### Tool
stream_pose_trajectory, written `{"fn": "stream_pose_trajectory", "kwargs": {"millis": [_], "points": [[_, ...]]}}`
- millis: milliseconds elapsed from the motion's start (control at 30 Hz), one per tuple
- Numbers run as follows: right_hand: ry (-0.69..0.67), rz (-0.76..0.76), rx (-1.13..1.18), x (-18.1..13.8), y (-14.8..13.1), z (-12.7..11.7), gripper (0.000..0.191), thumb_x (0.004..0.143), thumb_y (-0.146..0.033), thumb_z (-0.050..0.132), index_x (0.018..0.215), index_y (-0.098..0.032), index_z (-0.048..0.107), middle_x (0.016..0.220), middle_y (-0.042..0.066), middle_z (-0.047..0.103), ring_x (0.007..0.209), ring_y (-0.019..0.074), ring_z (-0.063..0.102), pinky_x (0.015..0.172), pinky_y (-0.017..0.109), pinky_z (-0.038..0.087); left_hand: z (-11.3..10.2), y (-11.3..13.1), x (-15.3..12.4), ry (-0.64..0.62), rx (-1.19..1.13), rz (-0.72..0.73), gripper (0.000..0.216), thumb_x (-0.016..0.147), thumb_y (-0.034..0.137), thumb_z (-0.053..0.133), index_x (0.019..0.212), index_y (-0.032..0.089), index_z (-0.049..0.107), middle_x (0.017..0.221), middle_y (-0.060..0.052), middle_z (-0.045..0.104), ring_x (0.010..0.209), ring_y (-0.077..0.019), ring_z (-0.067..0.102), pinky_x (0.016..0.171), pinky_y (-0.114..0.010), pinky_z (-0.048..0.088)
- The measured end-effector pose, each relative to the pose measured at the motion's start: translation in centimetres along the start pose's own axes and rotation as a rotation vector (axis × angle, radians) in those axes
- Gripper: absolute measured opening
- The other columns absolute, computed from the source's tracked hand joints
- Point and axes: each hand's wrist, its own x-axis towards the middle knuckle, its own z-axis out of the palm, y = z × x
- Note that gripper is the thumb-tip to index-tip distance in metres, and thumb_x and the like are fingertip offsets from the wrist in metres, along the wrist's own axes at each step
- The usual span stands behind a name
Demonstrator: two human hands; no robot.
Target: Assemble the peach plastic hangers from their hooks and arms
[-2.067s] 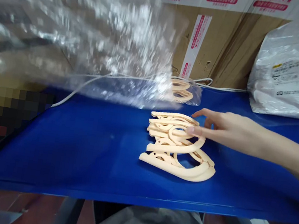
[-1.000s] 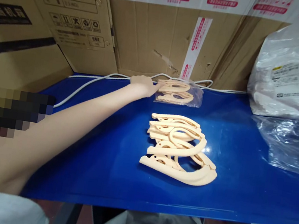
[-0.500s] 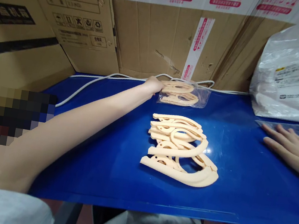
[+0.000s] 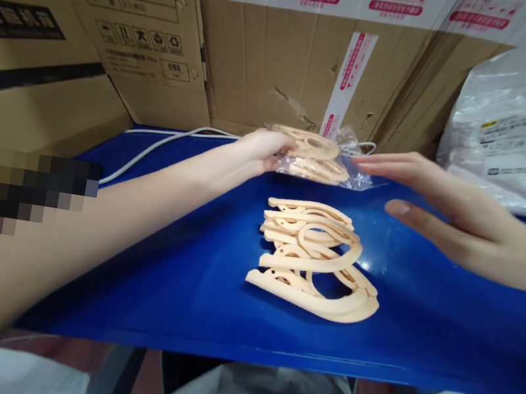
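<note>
At the back of the table, my left hand (image 4: 261, 148) is closed on the left end of a clear bag of folding hangers (image 4: 318, 168), beige and folded up. The fingertips are partly hidden by the bag. My right hand (image 4: 446, 203) reaches in from the right with fingers stretched out and the thumb apart, holding nothing. Its fingertips are close to the bag's right edge; whether they touch it I cannot tell. In front of both hands lies an overlapping row of loose beige folding hangers (image 4: 337, 310).
Cardboard boxes (image 4: 274, 65) wall off the back and left of the blue table (image 4: 168, 288). A white cable (image 4: 150, 151) runs along the back. At the back right stands a white plastic-wrapped package (image 4: 509, 156), with clear plastic lying near it.
My right hand has moved from the plastic at the right over to the bag. My left hand has taken a fuller grip, and the bag's near-left part is slightly raised and tilted.
</note>
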Motion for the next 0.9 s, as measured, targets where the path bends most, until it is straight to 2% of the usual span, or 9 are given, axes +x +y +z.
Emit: {"fn": "stream_pose_trajectory", "kwargs": {"millis": [67, 133, 267, 333, 433, 567, 700, 800, 900], "points": [[-0.062, -0.017, 0.065, 1.4, -0.1, 0.7, 0.048, 0.101, -0.04, 0.045, 0.149, -0.034, 0.045, 0.154, 0.0, 0.048, 0.142, 0.0265, 0.044, 0.119, 0.044, 0.035, -1.0, 0.2, -2.0, -0.009, 0.046, 0.057, 0.022, 0.075, -0.005, 0.059, 0.09, 0.009, 0.068, 0.07, -0.006, 0.067, 0.075, -0.0183, 0.069, 0.076, -0.03, 0.057], [-0.054, 0.025, 0.081, 2.2, 0.4, 1.3, 0.052, 0.098, -0.047, 0.049, 0.148, -0.033, 0.048, 0.151, 0.001, 0.051, 0.14, 0.0313, 0.046, 0.119, 0.051, 0.035, -2.1, 0.6, -4.4, -0.093, 0.054, 0.101, 0.024, 0.075, -0.005, 0.06, 0.091, 0.01, 0.069, 0.073, -0.005, 0.068, 0.076, -0.016, 0.069, 0.077, -0.027, 0.057], [0.039, 0.205, 0.151, 2.3, 1.1, 2.3, 0.05, 0.098, -0.052, 0.047, 0.142, -0.031, 0.054, 0.146, 0.003, 0.057, 0.136, 0.033, 0.05, 0.117, 0.056, 0.035, -4.4, 0.9, -9.3, -0.048, 0.068, 0.026, 0.021, 0.076, -0.005, 0.061, 0.089, 0.011, 0.068, 0.071, -0.002, 0.065, 0.059, -0.008, 0.061, 0.064, -0.018, 0.054], [0.105, 0.296, 0.28, 2.0, 0.9, 3.0, 0.045, 0.098, -0.051, 0.047, 0.137, -0.032, 0.058, 0.143, 0.003, 0.059, 0.13, 0.0312, 0.056, 0.112, 0.054, 0.043, -5.2, 0.5, -11.2, 0.0, 0.058, -0.042, 0.024, 0.076, -0.003, 0.064, 0.093, 0.013, 0.068, 0.073, 0.0, 0.067, 0.055, -0.006, 0.058, 0.056, -0.014, 0.051], [0.2, 0.459, 0.517, 1.8, 0.2, 4.0, 0.036, 0.094, -0.044, 0.053, 0.125, -0.029, 0.064, 0.13, 0.005, 0.066, 0.116, 0.0285, 0.065, 0.097, 0.048, 0.057, -6.3, -0.7, -13.1, -0.005, 0.012, -0.125, 0.029, 0.075, 0.0, 0.069, 0.099, 0.016, 0.069, 0.077, 0.0, 0.07, 0.058, -0.0072, 0.062, 0.056, -0.014, 0.053], [0.125, 0.663, 0.65, 2.1, -0.4, 4.5, 0.032, 0.083, -0.037, 0.066, 0.112, -0.027, 0.07, 0.112, 0.007, 0.073, 0.1, 0.0283, 0.071, 0.088, 0.048, 0.061, -7.2, -2.3, -14.5, -0.086, -0.011, -0.17, 0.043, 0.072, 0.005, 0.076, 0.112, 0.02, 0.069, 0.095, -0.003, 0.076, 0.074, -0.0118, 0.07, 0.062, -0.015, 0.057], [-0.034, 0.657, 0.808, 2.2, -0.7, 4.4, 0.026, 0.083, -0.049, 0.067, 0.1, -0.03, 0.075, 0.095, 0.006, 0.076, 0.102, 0.0291, 0.071, 0.098, 0.048, 0.058, -7.4, -3.0, -14.8, -0.124, -0.008, -0.215, 0.05, 0.074, 0.009, 0.076, 0.121, 0.021, 0.066, 0.111, -0.006, 0.076, 0.08, -0.0139, 0.072, 0.068, -0.018, 0.059], [-0.035, 0.66, 0.91, 2.2, -1.2, 4.2, 0.026, 0.082, -0.053, 0.07, 0.098, -0.032, 0.073, 0.101, 0.003, 0.077, 0.104, 0.0267, 0.072, 0.096, 0.043, 0.06, -7.3, -3.0, -14.6, -0.177, -0.012, -0.193, 0.05, 0.076, 0.01, 0.076, 0.124, 0.021, 0.065, 0.112, -0.006, 0.075, 0.081, -0.014, 0.072, 0.068, -0.019, 0.059], [-0.057, 0.694, 0.95, 2.6, -1.9, 4.0, 0.028, 0.081, -0.044, 0.074, 0.106, -0.032, 0.068, 0.116, 0.001, 0.075, 0.104, 0.024, 0.072, 0.086, 0.037, 0.063, -6.9, -3.0, -14.5, -0.245, -0.013, -0.158, 0.052, 0.076, 0.012, 0.077, 0.125, 0.021, 0.064, 0.114, -0.007, 0.075, 0.084, -0.0156, 0.073, 0.071, -0.022, 0.06]]}}
